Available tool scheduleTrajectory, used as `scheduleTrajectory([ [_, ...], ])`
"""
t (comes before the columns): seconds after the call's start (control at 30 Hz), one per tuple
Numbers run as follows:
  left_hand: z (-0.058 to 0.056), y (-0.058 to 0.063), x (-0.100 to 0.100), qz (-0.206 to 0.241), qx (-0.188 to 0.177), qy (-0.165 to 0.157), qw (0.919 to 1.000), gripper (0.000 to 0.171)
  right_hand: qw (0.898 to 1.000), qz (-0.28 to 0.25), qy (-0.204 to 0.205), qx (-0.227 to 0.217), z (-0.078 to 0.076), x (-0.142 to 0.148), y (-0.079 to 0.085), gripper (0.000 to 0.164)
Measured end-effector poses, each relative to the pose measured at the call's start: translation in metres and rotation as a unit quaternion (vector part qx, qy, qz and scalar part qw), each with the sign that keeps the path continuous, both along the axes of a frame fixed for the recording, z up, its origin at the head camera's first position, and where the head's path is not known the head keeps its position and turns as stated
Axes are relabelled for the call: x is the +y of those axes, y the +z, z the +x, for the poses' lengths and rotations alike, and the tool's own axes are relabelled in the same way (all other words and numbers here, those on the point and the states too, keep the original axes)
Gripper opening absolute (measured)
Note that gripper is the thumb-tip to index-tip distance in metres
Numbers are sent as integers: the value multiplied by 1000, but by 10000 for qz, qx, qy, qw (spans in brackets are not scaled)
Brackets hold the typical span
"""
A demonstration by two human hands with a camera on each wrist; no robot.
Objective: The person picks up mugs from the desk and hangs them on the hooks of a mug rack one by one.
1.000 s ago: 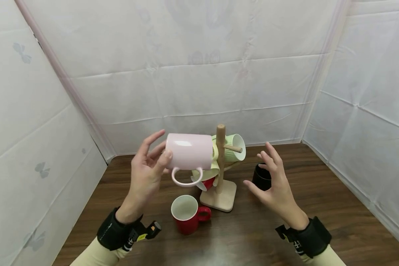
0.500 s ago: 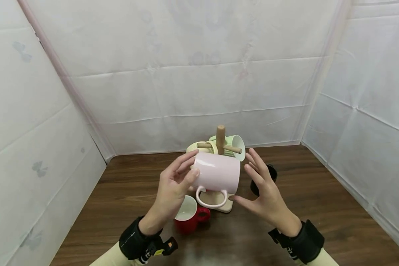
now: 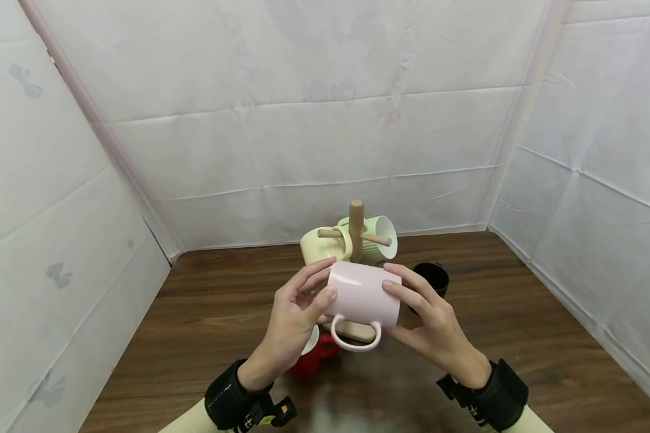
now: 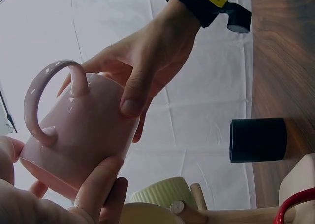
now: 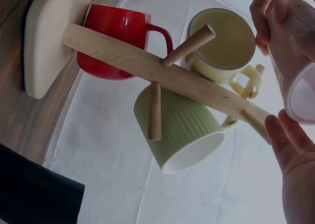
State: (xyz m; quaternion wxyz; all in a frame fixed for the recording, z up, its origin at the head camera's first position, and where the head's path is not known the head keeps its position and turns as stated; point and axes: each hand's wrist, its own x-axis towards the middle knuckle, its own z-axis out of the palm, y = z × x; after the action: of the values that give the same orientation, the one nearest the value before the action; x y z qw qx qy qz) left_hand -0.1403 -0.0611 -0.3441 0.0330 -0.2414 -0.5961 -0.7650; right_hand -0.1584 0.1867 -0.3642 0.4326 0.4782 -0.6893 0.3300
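Observation:
A pink mug (image 3: pixel 364 291) is held on its side in front of the rack, its handle hanging down towards me. My left hand (image 3: pixel 289 325) grips its left end, thumb in front and fingers behind. At the other end my right hand (image 3: pixel 439 328) holds it with fingers on top and thumb underneath. The left wrist view shows the pink mug (image 4: pixel 86 130) between both hands. Behind it stands a wooden mug rack (image 3: pixel 356 216), bearing a yellow mug (image 3: pixel 315 245) and a ribbed green mug (image 3: pixel 386 228). The pink mug hides the rack's lower part.
A red mug (image 3: pixel 303 365) stands on the wooden table (image 3: pixel 211 313), partly behind my left hand. A black cup (image 3: pixel 433 275) is behind my right hand. In the right wrist view, another red mug (image 5: pixel 110 27) sits low by the post. Bare pegs (image 3: pixel 377 239) stick out from the rack.
My left hand has brought the pink mug right and down, across the front of the rack. My right hand has moved left and now holds the mug's right end.

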Motion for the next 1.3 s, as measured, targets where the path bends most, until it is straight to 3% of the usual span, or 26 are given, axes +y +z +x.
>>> scheduleTrajectory([
  [0.33,5,-3,-8,-337,103,53,9994,49,9998,-50,148,86,0,-5,-4,48],
  [0.6,5,-7,-8,-980,945,118,9906,48,9997,-162,169,53,4,0,-1,50],
  [0.73,4,-11,-5,-1433,1346,94,9804,50,9996,-262,110,-45,12,7,0,51],
  [0.93,3,-12,-5,-1900,2516,294,9485,55,9987,-321,310,-255,22,8,11,52],
  [1.1,1,-13,-5,-2111,3205,353,9227,55,9924,-236,797,-904,26,16,16,58],
  [1.3,-1,-15,-7,-2514,4191,661,8699,71,9754,-173,1304,-1768,32,24,15,66],
])
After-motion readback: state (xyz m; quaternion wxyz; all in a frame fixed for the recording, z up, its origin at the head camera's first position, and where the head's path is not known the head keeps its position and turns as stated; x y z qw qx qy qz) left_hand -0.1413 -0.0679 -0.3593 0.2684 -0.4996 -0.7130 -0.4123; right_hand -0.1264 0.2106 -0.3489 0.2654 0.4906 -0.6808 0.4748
